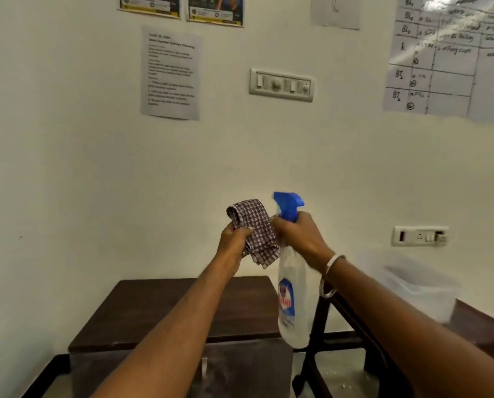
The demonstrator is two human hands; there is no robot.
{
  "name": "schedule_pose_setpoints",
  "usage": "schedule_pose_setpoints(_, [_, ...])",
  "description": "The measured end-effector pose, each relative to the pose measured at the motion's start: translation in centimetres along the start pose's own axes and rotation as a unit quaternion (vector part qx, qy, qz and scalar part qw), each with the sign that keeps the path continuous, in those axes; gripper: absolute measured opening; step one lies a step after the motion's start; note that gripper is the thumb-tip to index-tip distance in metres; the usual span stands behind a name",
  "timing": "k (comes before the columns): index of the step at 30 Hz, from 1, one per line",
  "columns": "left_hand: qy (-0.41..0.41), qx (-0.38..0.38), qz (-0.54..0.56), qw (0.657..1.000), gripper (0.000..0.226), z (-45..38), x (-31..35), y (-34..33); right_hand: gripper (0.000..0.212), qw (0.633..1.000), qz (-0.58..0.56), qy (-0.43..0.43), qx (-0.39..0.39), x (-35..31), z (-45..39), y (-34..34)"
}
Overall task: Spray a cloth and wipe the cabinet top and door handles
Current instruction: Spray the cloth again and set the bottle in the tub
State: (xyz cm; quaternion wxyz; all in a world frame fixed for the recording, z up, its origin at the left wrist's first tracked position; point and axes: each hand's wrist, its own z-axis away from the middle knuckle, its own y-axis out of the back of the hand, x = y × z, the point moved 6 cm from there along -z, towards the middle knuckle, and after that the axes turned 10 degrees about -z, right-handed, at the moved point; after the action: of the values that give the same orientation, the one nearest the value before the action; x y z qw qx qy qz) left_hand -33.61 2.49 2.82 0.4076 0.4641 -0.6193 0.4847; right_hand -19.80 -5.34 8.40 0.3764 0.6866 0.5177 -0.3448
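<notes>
Bare forearms, silver bangles [330, 278]

Checked cloth [255, 231], maroon and white, bunched and folded, is held up in the air, hanging down loosely, just left of the spray bottle [293, 294]. The bottle is clear plastic with a blue trigger head and a blue-red label, held roughly upright, nozzle pointed left toward the cloth, nearly touching it. The cabinet top [165, 308] is dark brown wood, flat, set against the wall below both. Door handles cannot be made out clearly.
</notes>
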Motion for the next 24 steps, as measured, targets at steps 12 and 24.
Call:
schedule_pose_setpoints(12, [0.002, 0.014, -0.055, 0.998, 0.037, 0.0, -3.6, 7.0, 0.027, 0.996, 0.011, -0.038, -0.074, 4.5, 2.6, -9.8])
schedule_pose_setpoints(24, [0.009, 0.041, -0.017, 0.999, 0.024, -0.9, -5.0, 8.0, 0.025, 0.998, -0.005, -0.056, -0.03, 5.9, 1.7, -7.4])
